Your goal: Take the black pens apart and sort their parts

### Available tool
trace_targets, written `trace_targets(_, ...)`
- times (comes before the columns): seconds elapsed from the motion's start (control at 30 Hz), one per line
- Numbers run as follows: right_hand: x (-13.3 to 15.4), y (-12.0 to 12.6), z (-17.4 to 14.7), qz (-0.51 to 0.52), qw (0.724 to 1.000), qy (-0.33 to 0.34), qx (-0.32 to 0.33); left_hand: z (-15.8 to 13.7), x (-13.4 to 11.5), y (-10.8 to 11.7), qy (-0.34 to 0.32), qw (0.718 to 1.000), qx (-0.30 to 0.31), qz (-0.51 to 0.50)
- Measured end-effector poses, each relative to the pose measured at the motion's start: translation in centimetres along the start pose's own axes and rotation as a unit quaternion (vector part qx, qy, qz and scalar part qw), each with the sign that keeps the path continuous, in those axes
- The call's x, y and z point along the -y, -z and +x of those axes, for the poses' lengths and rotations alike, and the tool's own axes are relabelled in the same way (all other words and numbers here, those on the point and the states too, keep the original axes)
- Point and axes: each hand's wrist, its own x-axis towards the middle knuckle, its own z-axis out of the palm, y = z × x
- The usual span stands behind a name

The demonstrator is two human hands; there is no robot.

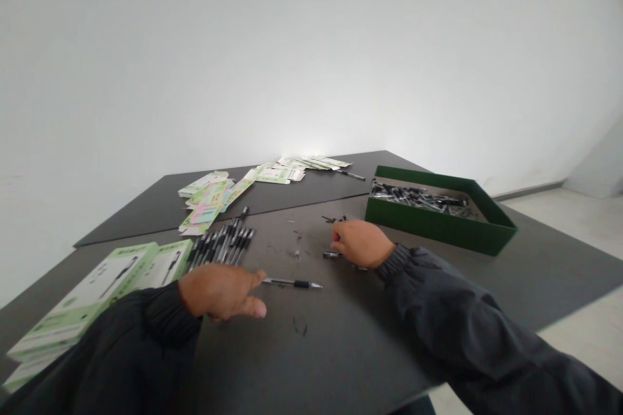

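My left hand (224, 288) is low over the table, fingers stretched out and thumb apart. Its fingertips reach the rear end of a clear pen (292, 283) with a black grip, which lies crosswise on the table; whether they touch it I cannot tell. Curled inward, my right hand (363, 243) rests among small black pen caps (331, 254) in front of the green box. What its fingers pinch, if anything, is hidden. Beyond my left hand, a row of several black-grip pens (221, 243) lies side by side.
A green open box (438, 227) full of loose pen parts stands on the right. White-and-green cartons (92, 292) are stacked at the left. Flattened cartons (272, 173) and coloured cards (211, 201) lie farther back, with one pen (351, 175) near them. Small scraps (296, 253) dot the tabletop.
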Motion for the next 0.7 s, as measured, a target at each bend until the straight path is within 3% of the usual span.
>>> trace_targets(0.23,0.7,-1.5,0.3,0.063,0.997,0.043,0.002,0.2,0.3,-0.4,-0.006,1.000,-0.019,-0.019)
trace_targets(0.47,1.5,1.1,2.7,0.218,0.973,0.053,-0.056,-0.2,0.7,0.0,-0.001,0.998,-0.050,-0.025)
trace_targets(0.53,2.8,1.3,3.0,0.329,0.940,0.080,-0.045,-0.5,0.6,0.6,0.002,0.998,-0.051,-0.021)
trace_targets(0.67,5.6,0.7,2.8,0.596,0.794,0.123,0.012,-0.8,0.4,2.1,0.010,0.996,-0.082,-0.016)
trace_targets(0.7,6.2,0.5,2.7,0.622,0.772,0.129,0.024,-0.7,0.4,2.4,0.006,0.995,-0.099,-0.014)
